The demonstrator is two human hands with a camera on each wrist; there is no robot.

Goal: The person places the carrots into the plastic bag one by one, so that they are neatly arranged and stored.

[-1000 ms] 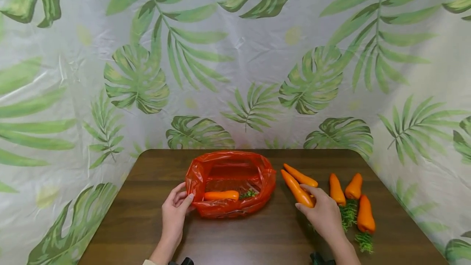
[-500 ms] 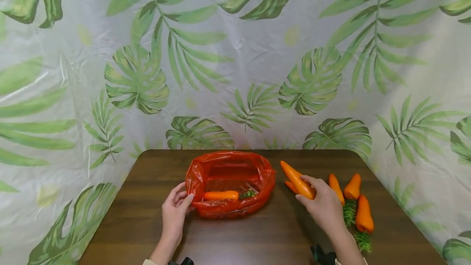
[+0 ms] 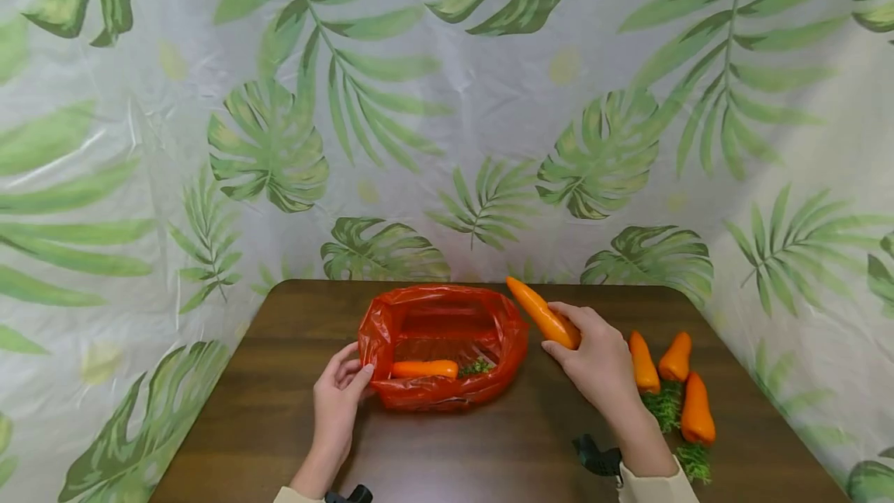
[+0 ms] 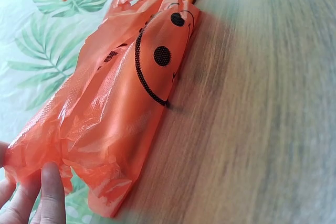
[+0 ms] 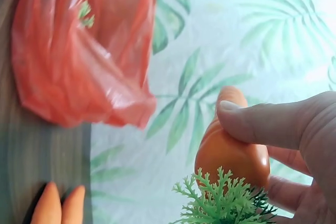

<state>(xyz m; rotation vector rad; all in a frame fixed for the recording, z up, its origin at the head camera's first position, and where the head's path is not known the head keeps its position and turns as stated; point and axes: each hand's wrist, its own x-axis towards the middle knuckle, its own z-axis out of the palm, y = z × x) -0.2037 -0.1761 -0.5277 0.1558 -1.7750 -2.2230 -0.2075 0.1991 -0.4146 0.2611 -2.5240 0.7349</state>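
Observation:
A red plastic bag [image 3: 447,398] stands with its mouth open on the table. My left hand [image 3: 340,394] pinches the bag's left rim between thumb and fingers; the left wrist view shows the fingers [image 4: 51,192] against the thin plastic. One orange carrot [image 3: 422,369] and a tuft of green leaves [image 3: 477,366] show inside the bag. To the right of the bag, my right hand [image 3: 594,355] grips a carrot [image 3: 541,313], its tip pointing up and left towards the rim. Green leaves [image 5: 226,198] hang from the held carrot's thick end in the right wrist view.
At the table's right side lie several orange carrots [image 3: 697,410] with green leaves [image 3: 665,404]. A brown wooden table [image 3: 461,456] spreads beneath everything. Behind it hangs a pale sheet [image 3: 489,115] printed with green leaves.
The right hand has lifted the carrot from the table and carried it left and up, close to the bag. A second carrot beside it is now out of sight. The left hand stays on the bag.

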